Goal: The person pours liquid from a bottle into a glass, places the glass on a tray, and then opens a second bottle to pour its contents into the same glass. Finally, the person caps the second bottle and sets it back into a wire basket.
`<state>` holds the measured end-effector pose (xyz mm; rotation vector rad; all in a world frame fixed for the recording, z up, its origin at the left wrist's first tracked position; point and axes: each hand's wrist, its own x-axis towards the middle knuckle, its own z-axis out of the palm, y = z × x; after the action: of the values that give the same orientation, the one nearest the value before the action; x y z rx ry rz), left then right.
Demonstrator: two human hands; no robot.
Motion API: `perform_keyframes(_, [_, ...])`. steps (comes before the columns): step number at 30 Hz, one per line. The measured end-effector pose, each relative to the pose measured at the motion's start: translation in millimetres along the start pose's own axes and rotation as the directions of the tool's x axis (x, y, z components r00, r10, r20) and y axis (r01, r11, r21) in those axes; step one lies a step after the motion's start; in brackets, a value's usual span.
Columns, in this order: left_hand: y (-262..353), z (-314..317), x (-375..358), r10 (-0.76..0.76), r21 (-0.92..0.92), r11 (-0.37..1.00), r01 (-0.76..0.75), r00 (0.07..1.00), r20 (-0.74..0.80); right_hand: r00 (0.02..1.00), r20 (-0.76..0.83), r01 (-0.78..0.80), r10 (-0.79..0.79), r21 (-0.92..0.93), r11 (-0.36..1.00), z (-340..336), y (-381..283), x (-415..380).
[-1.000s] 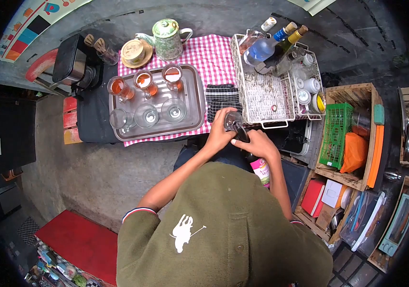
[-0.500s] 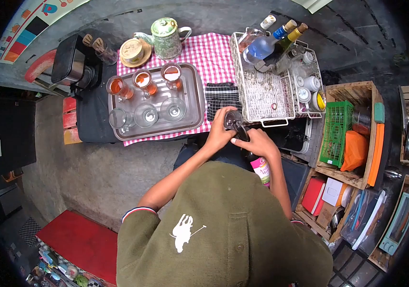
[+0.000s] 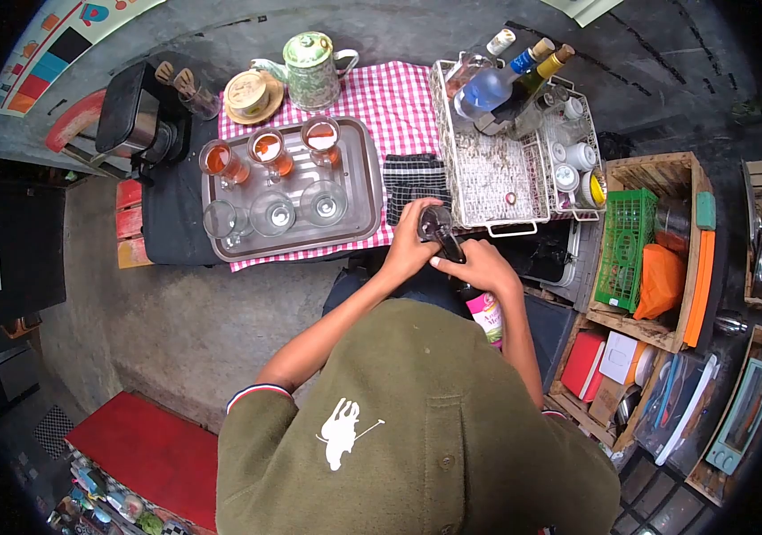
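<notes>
In the head view my left hand (image 3: 409,247) is wrapped around a clear glass (image 3: 434,218), held in front of the table edge. My right hand (image 3: 488,268) grips the neck of a dark bottle with a pink label (image 3: 486,314). The bottle is tilted, and its mouth is at the glass; whether liquid is flowing is too small to tell. To the left, a brown tray (image 3: 365,192) bears three glass cups of reddish drink (image 3: 270,152) in the back row. Three clear glass cups (image 3: 272,214) stand in its front row.
A green patterned teapot (image 3: 311,76) and a lidded cup (image 3: 247,94) stand behind the tray. Dark checked cloth (image 3: 412,174) lies beside a white wicker basket (image 3: 492,214) with several bottles. Wooden crates (image 3: 657,334) are at the right, a red bench (image 3: 145,455) lower left.
</notes>
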<state>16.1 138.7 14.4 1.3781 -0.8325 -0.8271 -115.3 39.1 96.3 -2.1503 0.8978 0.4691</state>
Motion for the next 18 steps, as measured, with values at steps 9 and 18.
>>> perform_keyframes(9, [-0.1, -2.1, 0.7, 0.008, -0.007, 1.0, -0.008, 1.0, 0.006, 1.0, 0.001, -0.021, 0.021, -0.029, 0.999, -0.6, -3.2, 0.2])
perform_keyframes(18, [2.9, -2.6, 2.2, 0.023, 0.01, 1.0, -0.023, 1.0, 0.014, 1.0, 0.007, -0.016, 0.016, -0.002, 1.0, -0.8, -0.2, 0.8])
